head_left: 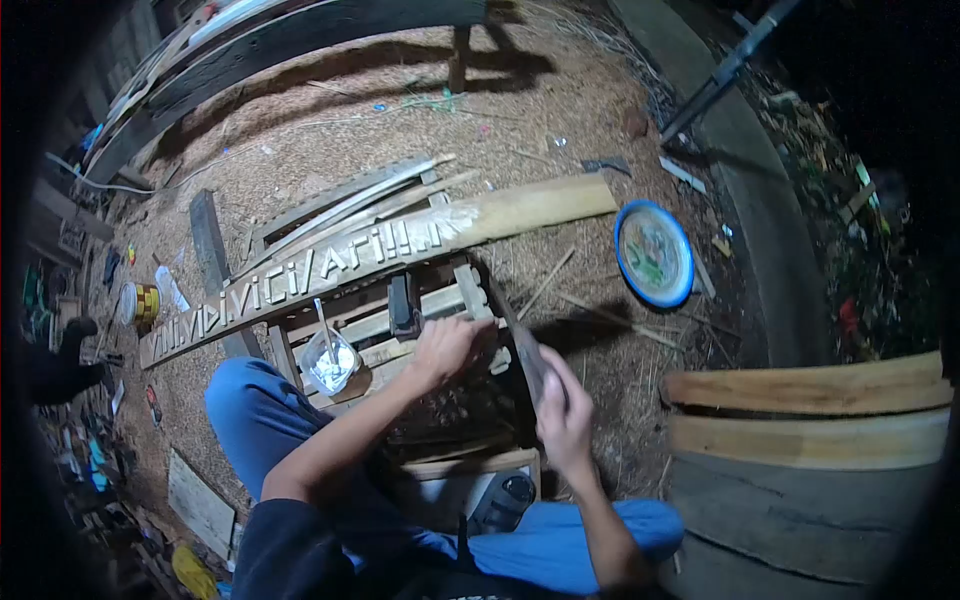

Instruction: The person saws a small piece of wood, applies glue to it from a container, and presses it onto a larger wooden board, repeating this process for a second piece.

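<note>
My left hand (447,348) is closed at the right end of a slatted wooden crate, its fingertips round something too small to make out. My right hand (565,415) is wrapped round a long flat blade-like tool (528,352), which slants up and left beside my left hand. A dark block (404,305) rests on the slats. Left of it, a clear tub (330,366) holds white paste and a stick. Behind the crate lies a long board (540,203) with raised pale letters along its left and middle parts.
A blue-rimmed bowl (686,262) sits right of the board. Planks (810,440) lie at the lower right. A dark bench (320,55) stands at the back. A yellow-banded container (140,303) is at the left. Sawdust and scraps cover the ground.
</note>
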The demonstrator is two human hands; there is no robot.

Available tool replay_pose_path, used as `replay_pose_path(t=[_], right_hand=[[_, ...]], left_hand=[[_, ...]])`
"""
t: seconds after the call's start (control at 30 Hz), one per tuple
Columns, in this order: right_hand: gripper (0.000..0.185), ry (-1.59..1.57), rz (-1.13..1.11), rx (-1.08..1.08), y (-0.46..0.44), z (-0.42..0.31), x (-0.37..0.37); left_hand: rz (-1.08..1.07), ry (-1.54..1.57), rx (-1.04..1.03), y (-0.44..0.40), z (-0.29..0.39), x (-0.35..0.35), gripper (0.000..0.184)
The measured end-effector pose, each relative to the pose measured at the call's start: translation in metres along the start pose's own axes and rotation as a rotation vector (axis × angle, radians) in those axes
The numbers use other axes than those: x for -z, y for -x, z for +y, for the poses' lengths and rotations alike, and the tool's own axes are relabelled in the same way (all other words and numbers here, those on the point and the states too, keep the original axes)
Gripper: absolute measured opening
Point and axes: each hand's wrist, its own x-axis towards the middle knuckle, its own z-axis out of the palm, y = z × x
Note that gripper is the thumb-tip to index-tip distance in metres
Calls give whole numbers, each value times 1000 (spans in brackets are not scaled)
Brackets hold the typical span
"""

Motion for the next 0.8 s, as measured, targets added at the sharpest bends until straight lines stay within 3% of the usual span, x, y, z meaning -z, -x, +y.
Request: replay_pose_path(t=[0.17,0.23,0.3,0.37,0.4,0.57,0.63,0.67,0.8], right_hand=[[40,128,-8,51,2,-10,-3],[40,186,-21,64,7,-11,-6],[40,70,43,-45,-2,8,-11],[40,-44,54,-273,-7,-4,-11],[41,-17,53,-96,-5,18,-9],[42,114,58,1,11,28,-5],[41,-155,70,-286,7,8,-5],[40,-174,89,-224,3,6,-12],[41,-248,93,-332,9,-17,-10]], left_hand=[[-9,60,-95,11,5,-12,44],[-143,-38,13,12,9,-11,48],[-22,62,-30,17,12,-12,48],[-74,66,-12,15,14,-10,46],[-100,58,-13,15,14,-7,44],[-93,51,-40,20,15,-12,42],[-58,75,-66,23,16,-20,41],[-16,17,-92,23,15,-25,39],[-46,5,-61,22,18,-23,40]])
